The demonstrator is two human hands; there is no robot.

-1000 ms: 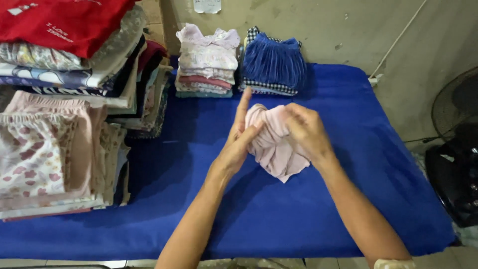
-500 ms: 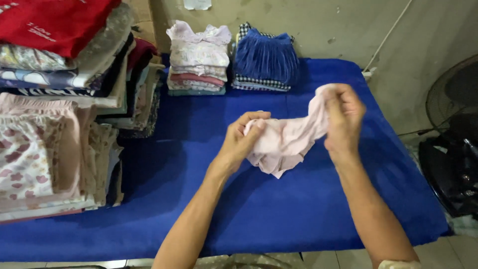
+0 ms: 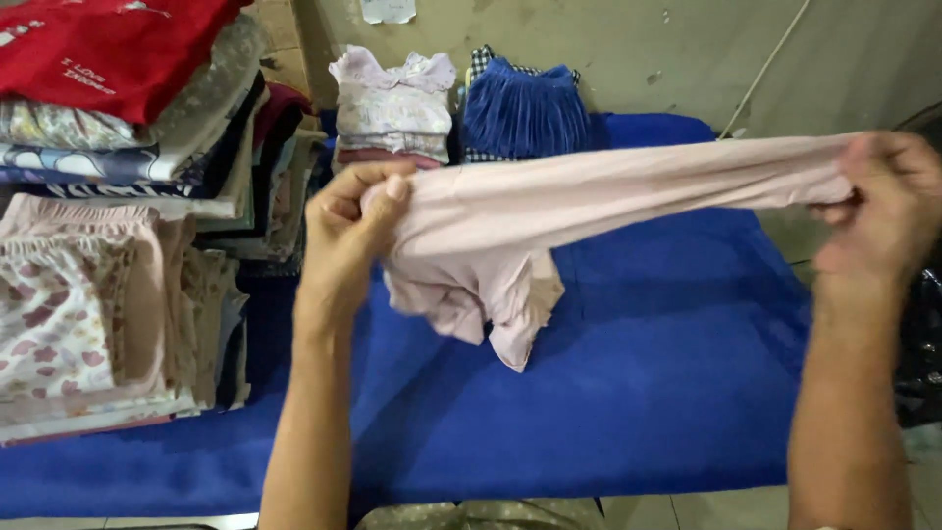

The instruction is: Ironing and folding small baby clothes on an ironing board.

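A pale pink garment (image 3: 589, 201) is stretched out in the air above the blue table (image 3: 638, 393). My left hand (image 3: 348, 231) grips one end of it at the left, where loose folds of the cloth hang down. My right hand (image 3: 883, 206) pinches the other end far to the right, near the frame's edge. The cloth runs taut between both hands, slightly rising toward the right.
A tall stack of folded clothes (image 3: 118, 196) with a red piece on top fills the left side. At the back stand a small pile of light folded tops (image 3: 392, 103) and a blue pleated garment (image 3: 525, 113). A dark object sits off the table at the right edge.
Both hands held the garment bunched together near the table's middle; they have since drawn far apart, the right hand moving right, pulling the cloth out into a long taut band.
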